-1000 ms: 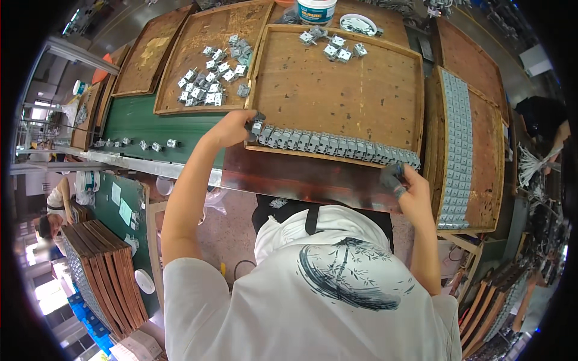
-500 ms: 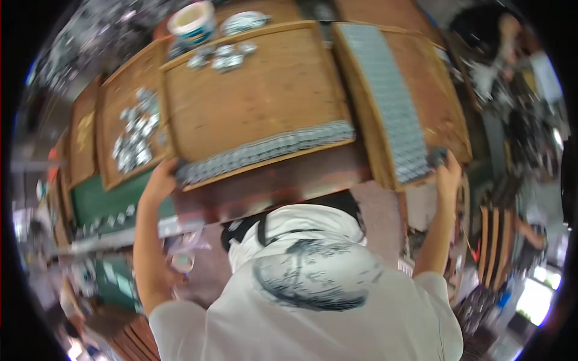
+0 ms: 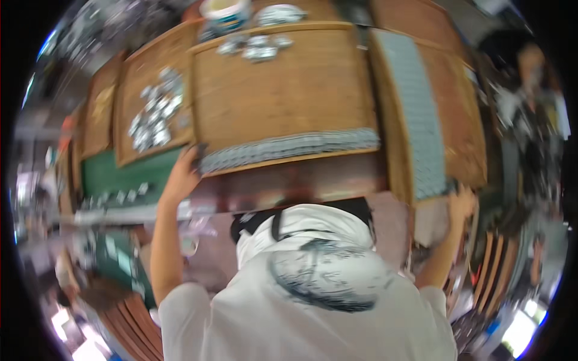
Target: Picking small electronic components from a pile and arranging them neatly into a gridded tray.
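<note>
My left hand (image 3: 184,173) is at the front left corner of the middle wooden tray (image 3: 283,90), its fingers closed on a small dark grey piece (image 3: 198,156). That piece lies against the left end of a long row of grey metal pieces (image 3: 289,144) along the tray's front edge. Over at the right tray (image 3: 454,108), my right hand (image 3: 462,203) is closed on another small dark piece (image 3: 451,185), blurred by motion. It sits beside the near end of a wide band of grey pieces (image 3: 415,108) packed down that tray's left side.
Shiny silver pieces (image 3: 158,111) lie heaped in a left tray, and a few more (image 3: 260,51) at the middle tray's far edge. A white bucket (image 3: 226,15) stands behind. Green tabletop (image 3: 123,174) shows at left. A person (image 3: 530,66) is at the far right.
The whole view has shifted, so the trays appear further right. My right hand has come nearer me at the right tray's front edge; my left hand stays by the middle tray's corner.
</note>
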The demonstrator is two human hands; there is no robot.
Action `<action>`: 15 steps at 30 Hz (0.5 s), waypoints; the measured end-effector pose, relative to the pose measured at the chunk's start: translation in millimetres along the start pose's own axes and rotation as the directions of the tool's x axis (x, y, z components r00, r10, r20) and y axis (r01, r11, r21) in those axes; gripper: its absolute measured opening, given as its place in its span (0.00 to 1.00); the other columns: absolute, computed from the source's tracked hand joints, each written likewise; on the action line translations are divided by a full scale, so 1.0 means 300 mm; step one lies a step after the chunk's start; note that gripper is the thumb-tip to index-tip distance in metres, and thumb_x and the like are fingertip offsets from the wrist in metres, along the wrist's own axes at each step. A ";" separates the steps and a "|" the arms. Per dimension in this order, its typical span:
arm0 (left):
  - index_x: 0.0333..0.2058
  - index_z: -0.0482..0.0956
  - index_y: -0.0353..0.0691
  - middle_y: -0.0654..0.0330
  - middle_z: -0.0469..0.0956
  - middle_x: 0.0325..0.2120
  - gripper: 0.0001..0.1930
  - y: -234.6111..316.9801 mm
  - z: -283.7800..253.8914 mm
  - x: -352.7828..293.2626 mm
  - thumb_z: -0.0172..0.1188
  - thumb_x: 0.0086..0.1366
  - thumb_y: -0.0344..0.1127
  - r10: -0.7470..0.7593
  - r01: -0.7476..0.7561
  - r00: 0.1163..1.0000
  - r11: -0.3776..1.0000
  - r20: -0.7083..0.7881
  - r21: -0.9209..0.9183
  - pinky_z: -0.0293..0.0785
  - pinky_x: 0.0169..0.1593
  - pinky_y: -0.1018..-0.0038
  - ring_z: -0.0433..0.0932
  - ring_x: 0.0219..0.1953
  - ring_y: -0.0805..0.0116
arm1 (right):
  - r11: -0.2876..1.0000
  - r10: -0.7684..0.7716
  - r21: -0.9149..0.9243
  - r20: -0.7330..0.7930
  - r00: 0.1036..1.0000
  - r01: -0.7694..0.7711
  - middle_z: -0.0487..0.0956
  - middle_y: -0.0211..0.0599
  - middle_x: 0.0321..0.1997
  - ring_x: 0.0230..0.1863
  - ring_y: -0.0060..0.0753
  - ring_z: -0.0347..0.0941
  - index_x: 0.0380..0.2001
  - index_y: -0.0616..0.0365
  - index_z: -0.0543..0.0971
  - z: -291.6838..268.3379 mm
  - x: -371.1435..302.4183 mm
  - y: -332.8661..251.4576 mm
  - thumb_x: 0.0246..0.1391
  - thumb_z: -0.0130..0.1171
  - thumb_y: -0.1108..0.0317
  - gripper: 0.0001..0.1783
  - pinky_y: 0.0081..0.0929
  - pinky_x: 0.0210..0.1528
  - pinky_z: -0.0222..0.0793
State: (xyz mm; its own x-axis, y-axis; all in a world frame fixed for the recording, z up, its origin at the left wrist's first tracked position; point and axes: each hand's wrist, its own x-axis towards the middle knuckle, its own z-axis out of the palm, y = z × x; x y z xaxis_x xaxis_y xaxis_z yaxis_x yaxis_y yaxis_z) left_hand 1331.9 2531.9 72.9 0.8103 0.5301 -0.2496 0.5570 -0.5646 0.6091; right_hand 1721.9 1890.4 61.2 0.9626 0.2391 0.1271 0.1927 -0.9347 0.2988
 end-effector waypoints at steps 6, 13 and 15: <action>0.53 0.74 0.37 0.57 0.78 0.40 0.22 -0.293 0.001 -0.134 0.55 0.58 0.22 -0.206 0.095 0.858 0.964 -0.470 -0.249 0.73 0.43 0.73 0.77 0.39 0.68 | 0.943 0.194 0.218 0.257 0.947 -0.252 0.68 0.52 0.64 0.68 0.53 0.57 0.64 0.43 0.69 0.077 0.077 0.102 0.57 0.51 0.44 0.33 0.48 0.67 0.52; 0.56 0.72 0.47 0.42 0.80 0.40 0.25 -0.373 -0.179 -0.226 0.53 0.60 0.45 -0.648 0.838 0.465 0.543 -0.603 0.062 0.74 0.47 0.53 0.79 0.44 0.42 | 0.585 -0.036 0.772 0.331 0.943 -0.249 0.70 0.48 0.62 0.60 0.42 0.66 0.62 0.66 0.65 0.049 0.132 0.087 0.57 0.51 0.68 0.29 0.29 0.62 0.58; 0.56 0.72 0.45 0.41 0.80 0.41 0.26 -0.543 -0.147 -0.238 0.53 0.60 0.46 -0.638 0.808 0.491 0.588 -0.593 0.036 0.73 0.49 0.53 0.78 0.45 0.40 | 0.617 -0.021 0.741 0.353 0.935 -0.265 0.67 0.47 0.67 0.65 0.43 0.64 0.66 0.65 0.61 0.089 0.156 0.128 0.60 0.49 0.68 0.31 0.29 0.64 0.57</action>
State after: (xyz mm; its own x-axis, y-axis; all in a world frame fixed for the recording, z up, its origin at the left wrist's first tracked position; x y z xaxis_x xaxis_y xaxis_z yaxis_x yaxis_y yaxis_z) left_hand 1175.4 2614.0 24.8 -0.0660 0.9957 -0.0648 0.9889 0.0739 0.1289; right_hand 1779.6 1858.8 53.5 0.9635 0.1507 -0.2211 0.0043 -0.8350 -0.5503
